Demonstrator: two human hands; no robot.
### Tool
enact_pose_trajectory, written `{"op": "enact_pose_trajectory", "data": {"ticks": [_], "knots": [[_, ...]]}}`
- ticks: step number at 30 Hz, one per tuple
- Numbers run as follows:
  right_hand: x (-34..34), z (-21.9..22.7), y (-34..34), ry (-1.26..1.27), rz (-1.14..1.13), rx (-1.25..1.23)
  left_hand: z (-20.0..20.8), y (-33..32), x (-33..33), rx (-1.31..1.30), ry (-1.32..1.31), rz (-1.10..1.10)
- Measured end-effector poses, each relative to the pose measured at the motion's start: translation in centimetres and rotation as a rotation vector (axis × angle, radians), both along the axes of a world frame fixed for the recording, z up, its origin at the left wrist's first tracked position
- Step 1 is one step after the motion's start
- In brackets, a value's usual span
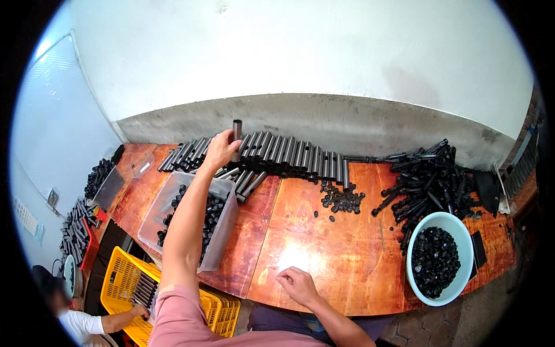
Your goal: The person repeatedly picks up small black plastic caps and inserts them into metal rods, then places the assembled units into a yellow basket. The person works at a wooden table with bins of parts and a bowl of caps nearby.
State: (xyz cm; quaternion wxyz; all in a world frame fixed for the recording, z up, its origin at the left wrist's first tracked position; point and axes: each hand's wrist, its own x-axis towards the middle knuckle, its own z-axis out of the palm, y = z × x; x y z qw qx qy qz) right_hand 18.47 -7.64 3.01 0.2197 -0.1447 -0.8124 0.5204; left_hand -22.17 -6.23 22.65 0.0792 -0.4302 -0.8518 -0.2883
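Note:
My left hand [221, 149] reaches out to the back of the table and is closed around a dark metal tube [237, 129], held upright. Beside and below it lies a long stacked row of similar tubes [283, 151] along the wall. Near the table's front edge, my right hand [298, 285] is curled in a loose fist; whatever may be inside its fingers is hidden. Under my left forearm stands a clear plastic bin [228, 231] with small black cylindrical parts [215, 217]. Small black caps [341, 198] lie loose in front of the tube row.
A pale blue basin [467, 254] of black pieces stands at the right edge, before a heap of black rod-like parts [430, 182]. Yellow crates [118, 277] sit lower left, where another person's hand [139, 311] touches tubes. More black parts [75, 228] lie far left.

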Motion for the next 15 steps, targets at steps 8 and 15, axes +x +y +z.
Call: {"op": "enact_pose_trajectory", "data": {"ticks": [8, 15], "knots": [[0.1, -0.4, 0.6, -0.018, -0.064, -0.056, -0.1, 2.6, 14.7, 0.729, -1.360, -0.646], [1.8, -1.2, 1.0, 0.041, -0.218, -0.491, -13.6, 2.9, 21.9, 1.009, -1.884, -0.438]]}}
